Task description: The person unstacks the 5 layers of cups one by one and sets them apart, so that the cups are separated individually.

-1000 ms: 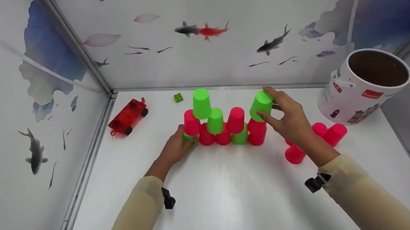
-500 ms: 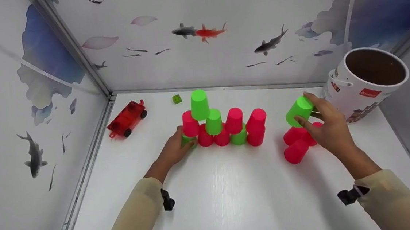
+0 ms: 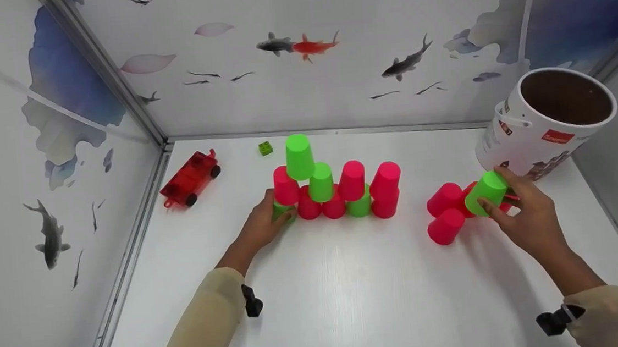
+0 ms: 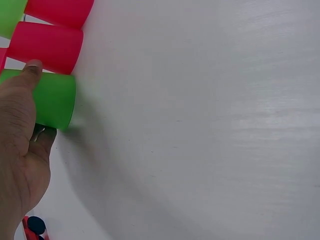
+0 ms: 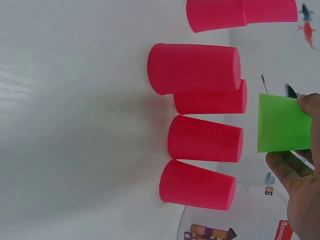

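My left hand (image 3: 260,224) grips a green cup (image 4: 56,100) at the left end of the stack's bottom row, fingers on both sides of it. The bottom row alternates pink cups (image 3: 309,204) and green ones, all upside down. On it stand a pink cup (image 3: 286,186), a green cup (image 3: 321,182) and two more pink cups. One green cup (image 3: 299,156) tops the left side. My right hand (image 3: 530,222) pinches another green cup (image 3: 487,192), raised above several upside-down pink cups (image 5: 205,137) on the right.
A white bucket (image 3: 542,122) stands at the back right, behind the loose pink cups. At the back left are a red toy wagon (image 3: 191,178) and a small green brick (image 3: 265,148). Printed walls enclose the white table (image 3: 341,303).
My right hand has carried its green cup rightward from above the stack's right end, then lower over the loose pink cups. My left hand keeps its hold, and the stack stays standing.
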`<state>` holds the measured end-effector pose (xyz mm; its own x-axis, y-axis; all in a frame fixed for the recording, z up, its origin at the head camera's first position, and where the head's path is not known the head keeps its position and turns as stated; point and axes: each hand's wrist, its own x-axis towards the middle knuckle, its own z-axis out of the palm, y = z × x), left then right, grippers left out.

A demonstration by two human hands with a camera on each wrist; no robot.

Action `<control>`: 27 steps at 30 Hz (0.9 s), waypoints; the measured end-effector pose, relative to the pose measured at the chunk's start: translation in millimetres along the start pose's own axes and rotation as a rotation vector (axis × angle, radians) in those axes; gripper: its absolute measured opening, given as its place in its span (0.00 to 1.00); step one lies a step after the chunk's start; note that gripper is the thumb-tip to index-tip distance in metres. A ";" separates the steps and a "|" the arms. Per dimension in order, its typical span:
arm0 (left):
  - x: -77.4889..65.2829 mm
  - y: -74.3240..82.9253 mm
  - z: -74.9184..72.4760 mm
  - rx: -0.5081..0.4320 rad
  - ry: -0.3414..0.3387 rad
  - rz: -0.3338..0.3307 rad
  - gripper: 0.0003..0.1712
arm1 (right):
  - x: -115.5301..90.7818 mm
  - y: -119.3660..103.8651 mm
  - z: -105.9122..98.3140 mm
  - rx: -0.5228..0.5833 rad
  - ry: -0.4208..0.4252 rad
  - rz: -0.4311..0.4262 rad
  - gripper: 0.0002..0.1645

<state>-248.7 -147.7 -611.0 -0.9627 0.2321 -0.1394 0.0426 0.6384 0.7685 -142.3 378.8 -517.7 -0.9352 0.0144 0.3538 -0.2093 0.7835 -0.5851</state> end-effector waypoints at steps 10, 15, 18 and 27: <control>0.1 -0.1 1.0 -0.011 0.000 -0.008 0.35 | -28.9 25.3 21.8 -0.026 -0.077 0.081 0.50; 0.2 0.3 -0.2 -0.010 -0.003 0.005 0.36 | -40.5 36.4 36.0 -0.020 -0.167 0.151 0.49; 0.4 -0.3 -0.4 -0.011 -0.001 0.018 0.35 | -43.1 41.1 40.4 -0.017 -0.211 0.183 0.48; -1.4 -1.9 0.0 0.007 0.006 0.027 0.34 | -43.3 43.4 44.0 -0.034 -0.233 0.198 0.51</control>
<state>-247.4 -149.1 -612.3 -0.9627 0.2447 -0.1152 0.0701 0.6370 0.7676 -123.4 384.8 -590.5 -0.9980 0.0290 0.0557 -0.0102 0.8003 -0.5995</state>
